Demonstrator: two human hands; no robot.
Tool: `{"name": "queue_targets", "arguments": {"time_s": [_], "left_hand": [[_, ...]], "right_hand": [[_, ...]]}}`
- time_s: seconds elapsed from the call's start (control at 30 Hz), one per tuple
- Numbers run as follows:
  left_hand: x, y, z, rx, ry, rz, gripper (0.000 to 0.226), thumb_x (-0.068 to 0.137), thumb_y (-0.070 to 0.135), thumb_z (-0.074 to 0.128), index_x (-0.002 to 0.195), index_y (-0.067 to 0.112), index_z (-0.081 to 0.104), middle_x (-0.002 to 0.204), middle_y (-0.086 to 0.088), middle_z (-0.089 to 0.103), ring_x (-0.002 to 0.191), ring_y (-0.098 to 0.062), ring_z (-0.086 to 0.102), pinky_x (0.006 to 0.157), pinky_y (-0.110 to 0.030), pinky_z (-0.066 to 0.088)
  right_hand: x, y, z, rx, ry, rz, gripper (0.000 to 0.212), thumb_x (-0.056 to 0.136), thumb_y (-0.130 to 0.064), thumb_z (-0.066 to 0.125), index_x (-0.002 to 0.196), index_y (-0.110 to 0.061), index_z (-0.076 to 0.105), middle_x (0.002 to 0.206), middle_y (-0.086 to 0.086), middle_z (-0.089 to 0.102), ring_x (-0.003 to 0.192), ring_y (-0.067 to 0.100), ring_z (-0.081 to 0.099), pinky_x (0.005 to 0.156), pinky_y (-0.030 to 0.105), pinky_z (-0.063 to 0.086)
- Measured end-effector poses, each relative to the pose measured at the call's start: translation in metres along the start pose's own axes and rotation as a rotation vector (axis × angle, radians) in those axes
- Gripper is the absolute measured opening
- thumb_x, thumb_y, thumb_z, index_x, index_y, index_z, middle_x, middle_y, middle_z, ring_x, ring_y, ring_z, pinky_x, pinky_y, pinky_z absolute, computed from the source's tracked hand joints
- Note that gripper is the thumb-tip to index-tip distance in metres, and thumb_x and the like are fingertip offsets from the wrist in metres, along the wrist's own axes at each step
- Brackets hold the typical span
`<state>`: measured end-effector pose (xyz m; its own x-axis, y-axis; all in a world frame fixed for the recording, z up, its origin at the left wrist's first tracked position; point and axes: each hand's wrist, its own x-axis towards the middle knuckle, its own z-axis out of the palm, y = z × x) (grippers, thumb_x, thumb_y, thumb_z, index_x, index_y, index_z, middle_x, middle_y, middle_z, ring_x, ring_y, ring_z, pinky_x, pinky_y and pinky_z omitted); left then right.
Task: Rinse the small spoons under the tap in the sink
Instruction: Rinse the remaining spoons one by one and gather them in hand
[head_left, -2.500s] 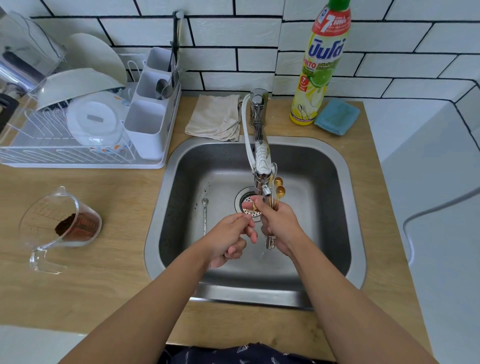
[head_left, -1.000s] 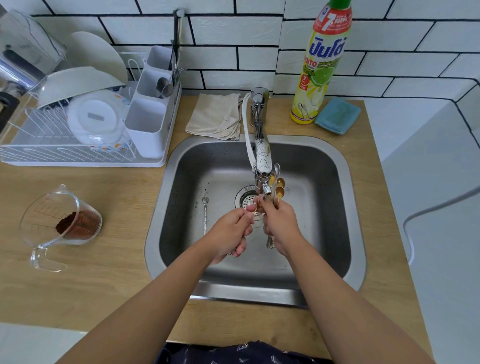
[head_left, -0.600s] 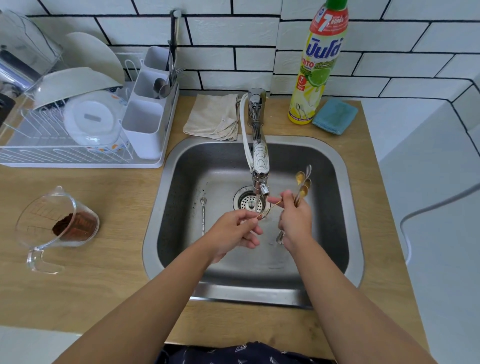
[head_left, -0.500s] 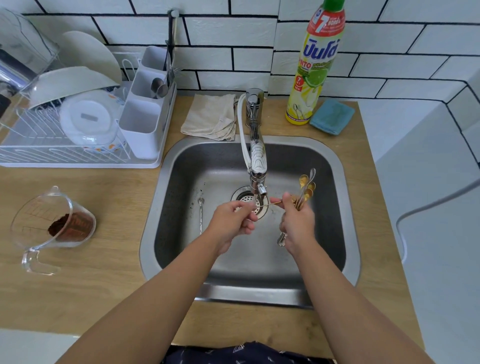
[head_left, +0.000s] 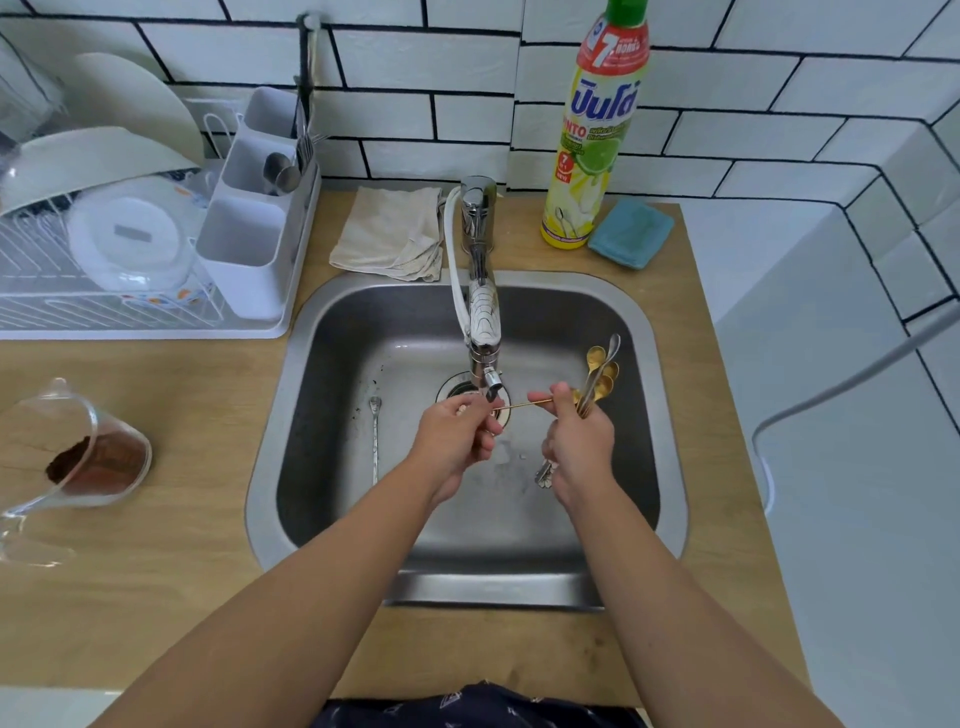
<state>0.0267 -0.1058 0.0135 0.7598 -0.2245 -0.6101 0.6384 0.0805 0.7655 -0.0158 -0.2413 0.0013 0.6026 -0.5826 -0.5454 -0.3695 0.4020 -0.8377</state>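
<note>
Over the steel sink (head_left: 670, 415), my right hand (head_left: 579, 447) grips a bundle of small gold and silver spoons (head_left: 600, 376), bowls pointing up and away, right of the tap (head_left: 483, 322). One thin gold spoon (head_left: 519, 404) lies level between both hands, just under the tap's spout. My left hand (head_left: 457, 428) pinches its left end, and my right thumb and fingers hold its other end. A long silver spoon (head_left: 375, 436) lies on the sink floor to the left. Running water is too faint to make out.
A dish rack (head_left: 130, 312) with bowls and a white cutlery caddy (head_left: 249, 234) stands at back left. A folded cloth (head_left: 389, 234), a dish soap bottle (head_left: 597, 130) and a blue sponge (head_left: 631, 234) sit behind the sink. A measuring jug with brown powder (head_left: 78, 452) stands at left.
My right hand has moved right, away from the tap, carrying the spoon bundle. One gold spoon has been drawn out level between the two hands under the spout.
</note>
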Motion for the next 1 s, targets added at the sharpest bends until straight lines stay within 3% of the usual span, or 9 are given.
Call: {"name": "queue_targets", "arguments": {"time_s": [0.1,0.17,0.23,0.3,0.4,0.57,0.67,0.83,1.0], "left_hand": [[-0.006,0.0,-0.004,-0.15,-0.229,-0.054,0.023,0.106,0.02,0.052,0.116,0.003,0.064,0.094,-0.01,0.077,0.074,-0.016,0.074,0.062,-0.022,0.058],[-0.009,0.001,-0.007,-0.132,-0.33,-0.096,0.028,0.108,0.022,0.045,0.124,0.004,0.06,0.107,-0.01,0.077,0.081,-0.019,0.076,0.064,-0.025,0.059],[-0.008,0.004,-0.004,-0.041,-0.248,-0.11,0.03,0.109,0.028,0.043,0.119,0.007,0.062,0.097,-0.006,0.079,0.06,-0.014,0.071,0.051,-0.023,0.055],[-0.002,0.006,0.001,0.0,-0.075,-0.112,0.032,0.108,0.033,0.043,0.106,0.009,0.065,0.07,-0.002,0.074,0.04,-0.009,0.055,0.039,-0.019,0.043],[0.005,0.009,0.0,0.006,0.054,-0.147,0.035,0.106,0.037,0.046,0.098,0.009,0.066,0.052,0.001,0.06,0.033,-0.007,0.039,0.035,-0.015,0.032],[-0.008,0.007,-0.016,0.384,-0.11,0.128,0.021,0.105,0.035,0.049,0.098,0.018,0.058,0.072,0.004,0.056,0.049,-0.009,0.05,0.05,-0.02,0.043],[-0.015,0.005,-0.017,0.595,-0.138,0.275,0.021,0.105,0.03,0.049,0.09,0.018,0.058,0.061,0.011,0.055,0.05,-0.009,0.051,0.05,-0.019,0.042],[-0.014,0.012,-0.006,0.307,-0.056,0.104,0.043,0.106,0.032,0.042,0.068,0.015,0.055,0.055,-0.001,0.046,0.042,-0.011,0.033,0.039,-0.019,0.026],[-0.015,0.006,-0.011,0.216,-0.262,0.039,0.024,0.107,0.025,0.048,0.106,0.009,0.065,0.076,0.003,0.067,0.045,-0.009,0.044,0.047,-0.018,0.039]], "right_hand": [[0.005,-0.002,-0.004,0.037,0.023,0.004,0.03,0.106,-0.036,0.058,0.093,-0.017,0.075,0.096,0.002,0.081,0.038,0.005,0.029,0.038,0.022,0.029],[0.008,-0.005,-0.007,0.071,0.004,0.008,0.027,0.107,-0.034,0.056,0.102,-0.011,0.07,0.098,0.001,0.082,0.037,0.004,0.03,0.037,0.021,0.029],[0.008,-0.005,-0.006,0.097,-0.049,0.011,0.024,0.107,-0.031,0.056,0.106,-0.009,0.065,0.099,0.002,0.082,0.037,0.004,0.029,0.038,0.021,0.028],[0.004,-0.007,-0.005,0.111,-0.126,0.006,0.017,0.107,-0.026,0.058,0.111,-0.01,0.063,0.101,0.005,0.081,0.039,0.005,0.029,0.039,0.021,0.028],[0.0,-0.008,-0.007,0.086,-0.249,-0.021,0.013,0.103,-0.018,0.064,0.115,-0.014,0.063,0.104,0.008,0.081,0.041,0.005,0.03,0.04,0.02,0.03],[0.001,-0.01,-0.006,0.067,-0.21,-0.045,0.014,0.103,-0.024,0.064,0.096,-0.013,0.068,0.098,0.005,0.081,0.041,0.006,0.031,0.043,0.024,0.029],[0.004,-0.014,-0.001,0.151,-0.184,-0.027,0.016,0.102,-0.023,0.066,0.099,-0.008,0.061,0.092,0.005,0.081,0.039,0.007,0.029,0.042,0.023,0.027],[0.003,-0.014,0.006,0.166,-0.143,0.003,0.025,0.1,-0.026,0.069,0.109,-0.005,0.06,0.094,0.007,0.081,0.038,0.007,0.029,0.041,0.023,0.027],[0.006,-0.016,0.002,0.176,-0.115,-0.006,0.017,0.1,-0.026,0.069,0.1,-0.01,0.063,0.099,0.008,0.081,0.037,0.006,0.03,0.04,0.021,0.028]]}}
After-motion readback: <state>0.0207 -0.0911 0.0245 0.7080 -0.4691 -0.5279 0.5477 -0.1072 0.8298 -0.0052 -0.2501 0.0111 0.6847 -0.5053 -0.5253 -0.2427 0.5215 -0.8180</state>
